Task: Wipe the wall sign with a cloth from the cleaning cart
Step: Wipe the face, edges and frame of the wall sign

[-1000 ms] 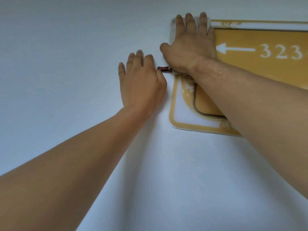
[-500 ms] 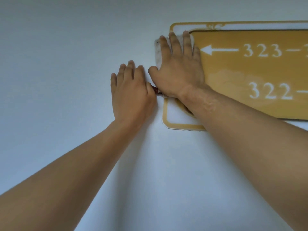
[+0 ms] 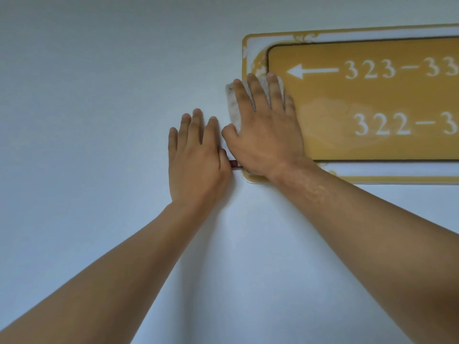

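Mustard-yellow with a white, gold-edged border, the wall sign (image 3: 372,100) hangs at upper right, showing a white arrow, "323" and "322". A paler smear crosses its panel. The right hand (image 3: 264,135), fingers straight and slightly spread, presses a whitish cloth (image 3: 233,105) over its left edge. The left hand (image 3: 196,160) rests flat on the wall (image 3: 87,108) beside it, fingers together.

Left hand (image 3: 196,160) flat, fingers straight, right hand (image 3: 265,135) flat, fingers spread
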A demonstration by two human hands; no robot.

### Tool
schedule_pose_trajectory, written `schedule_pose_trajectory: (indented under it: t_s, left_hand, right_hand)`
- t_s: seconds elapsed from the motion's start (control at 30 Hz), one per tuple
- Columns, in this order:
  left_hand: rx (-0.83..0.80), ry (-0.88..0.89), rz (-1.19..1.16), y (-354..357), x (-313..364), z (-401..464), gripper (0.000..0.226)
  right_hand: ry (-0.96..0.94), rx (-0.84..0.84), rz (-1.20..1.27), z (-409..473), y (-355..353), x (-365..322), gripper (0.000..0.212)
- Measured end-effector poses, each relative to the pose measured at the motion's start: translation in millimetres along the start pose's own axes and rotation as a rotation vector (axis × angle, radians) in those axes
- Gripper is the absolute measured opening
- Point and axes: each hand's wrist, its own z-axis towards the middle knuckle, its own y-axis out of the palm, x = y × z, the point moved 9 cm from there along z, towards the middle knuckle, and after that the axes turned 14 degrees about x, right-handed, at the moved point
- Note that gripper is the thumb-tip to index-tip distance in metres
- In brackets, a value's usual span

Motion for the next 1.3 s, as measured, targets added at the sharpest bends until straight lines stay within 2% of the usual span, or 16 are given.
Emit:
schedule_pose_trajectory:
  t_s: [0.73, 1.03, 1.17, 1.3]
  left_hand:
    - [-0.125, 0.111, 0.042, -4.0, 6.5, -37.7, 0.062]
    - [-0.070, 0.106, -0.007, -8.0, 4.4, -38.1, 0.061]
    - [-0.024, 0.077, -0.057, -8.2, 7.6, -31.4, 0.048]
    - [0.111, -0.027, -0.191, -14.0, 8.2, -17.7, 0.027]
  right_hand:
    - [0.009, -0.052, 0.059, -26.8, -10.6, -2.0, 0.076]
    - [-0.052, -0.072, 0.096, -25.1, -11.1, 0.3, 0.076]
    - [-0.087, -0.074, 0.108, -26.7, -11.7, 6.5, 0.076]
    - [-0.085, -0.066, 0.118, -26.4, -12.1, 10.5, 0.076]
